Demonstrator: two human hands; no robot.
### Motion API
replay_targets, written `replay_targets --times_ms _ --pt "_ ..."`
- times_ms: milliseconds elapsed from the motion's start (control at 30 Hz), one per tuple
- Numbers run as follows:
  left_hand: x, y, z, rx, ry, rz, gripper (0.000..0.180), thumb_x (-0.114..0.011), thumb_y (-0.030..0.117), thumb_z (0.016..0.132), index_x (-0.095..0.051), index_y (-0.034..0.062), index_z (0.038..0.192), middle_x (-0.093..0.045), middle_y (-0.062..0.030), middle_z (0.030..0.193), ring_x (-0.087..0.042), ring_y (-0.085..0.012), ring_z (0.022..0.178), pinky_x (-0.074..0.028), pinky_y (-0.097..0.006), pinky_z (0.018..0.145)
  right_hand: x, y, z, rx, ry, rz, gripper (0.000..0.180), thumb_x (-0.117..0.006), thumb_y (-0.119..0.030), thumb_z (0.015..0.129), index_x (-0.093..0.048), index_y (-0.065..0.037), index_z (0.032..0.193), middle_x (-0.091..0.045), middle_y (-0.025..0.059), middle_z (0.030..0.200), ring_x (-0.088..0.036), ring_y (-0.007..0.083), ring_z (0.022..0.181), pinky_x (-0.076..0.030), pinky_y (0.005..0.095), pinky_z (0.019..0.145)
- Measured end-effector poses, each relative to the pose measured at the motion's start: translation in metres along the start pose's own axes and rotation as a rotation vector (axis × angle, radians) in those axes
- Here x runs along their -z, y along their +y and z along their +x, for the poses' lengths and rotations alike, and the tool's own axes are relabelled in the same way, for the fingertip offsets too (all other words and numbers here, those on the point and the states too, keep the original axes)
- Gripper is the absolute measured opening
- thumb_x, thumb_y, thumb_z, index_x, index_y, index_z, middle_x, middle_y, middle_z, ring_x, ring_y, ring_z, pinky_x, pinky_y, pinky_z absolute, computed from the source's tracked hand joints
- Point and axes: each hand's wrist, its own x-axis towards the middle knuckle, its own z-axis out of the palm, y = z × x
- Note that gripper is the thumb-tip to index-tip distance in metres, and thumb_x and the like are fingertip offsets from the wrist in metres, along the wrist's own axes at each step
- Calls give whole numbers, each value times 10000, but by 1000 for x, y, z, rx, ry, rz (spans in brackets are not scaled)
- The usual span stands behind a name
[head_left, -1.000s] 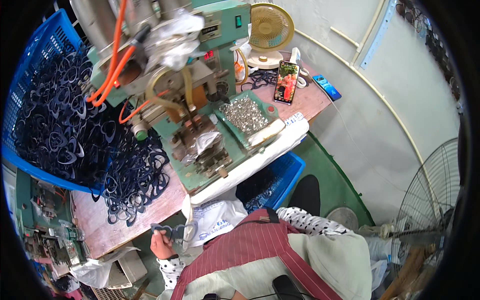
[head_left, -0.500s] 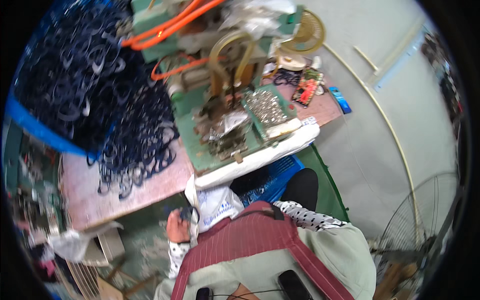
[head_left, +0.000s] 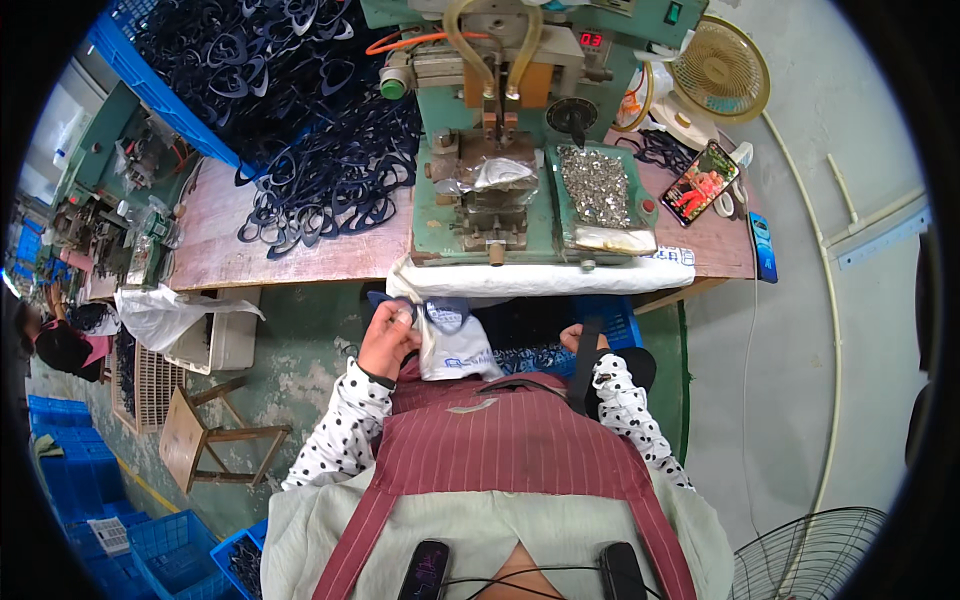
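My left hand (head_left: 385, 340) is closed in a pinch on a dark navy loop-shaped piece (head_left: 447, 318), held before the table's front edge and over a white plastic bag (head_left: 455, 355). To the right, my right hand (head_left: 574, 338) is curled closed beside a dark strip (head_left: 586, 365); what its fingers hold, if anything, is hidden. Ahead stands a green press machine (head_left: 435, 215) with a metal die (head_left: 493, 185) under its head. A tray of small shiny metal pieces (head_left: 595, 187) sits to the die's right. Many similar navy loops (head_left: 325, 200) lie heaped on the table at the left.
A blue basket (head_left: 165, 85) spills loops onto the pink tabletop (head_left: 225, 225). A phone (head_left: 703, 185) and a small fan (head_left: 718, 70) stand at the right. Below the table is a blue crate (head_left: 622, 320). A wooden stool (head_left: 195, 430) is at the left, a wire fan guard (head_left: 810, 550) at the lower right.
The view has turned and levelled, so the machine now stands straight ahead. My left hand has risen toward the table edge with the loop, and my right hand has come into view.
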Motion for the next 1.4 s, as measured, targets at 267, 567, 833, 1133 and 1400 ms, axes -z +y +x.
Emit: replay_targets --times_ms 267,567,833,1133,1400 --pt "0 -2 -4 -51 49 -76 295 -583 155 951 -493 73 1219 -595 -12 923 -649 -173 809 -527 -322 742 33 -60 -12 4 3 -888 364 -673 -344 813 -651 -144 1117 -674 144 1067 -641 343 1005 -517 456 843" --pt "40 64 1 -341 346 321 254 -532 226 989 -678 24 943 -493 22 603 -428 -67 474 -356 -219 459 77 -125 -29 231 22 -414 273 -705 -275 807 -666 -99 1012 -684 120 792 -672 292 776 -527 404 693" --pt "57 140 8 -438 621 752 340 -568 314 975 -724 37 853 -479 58 523 -393 -24 452 -293 -207 447 -75 -203 -14 735 -483 -152 294 -697 -358 835 -669 -121 1005 -678 94 908 -671 276 819 -536 353 691" --pt "45 77 -19 -147 504 1346 428 -590 445 934 -722 68 781 -575 -47 548 -530 -132 497 -439 -320 498 -141 -313 -41 980 -646 -646 608 -603 -660 764 -700 -62 716 -623 158 584 -632 337 537 -493 449 504" --pt "4 41 -15 -172 278 1665 333 -638 361 792 -687 62 654 -613 -194 616 -636 -365 609 -506 -455 567 -171 -248 -50 1067 -268 -774 223 -645 -289 742 -667 -79 670 -638 99 620 -626 308 587 -486 443 563"
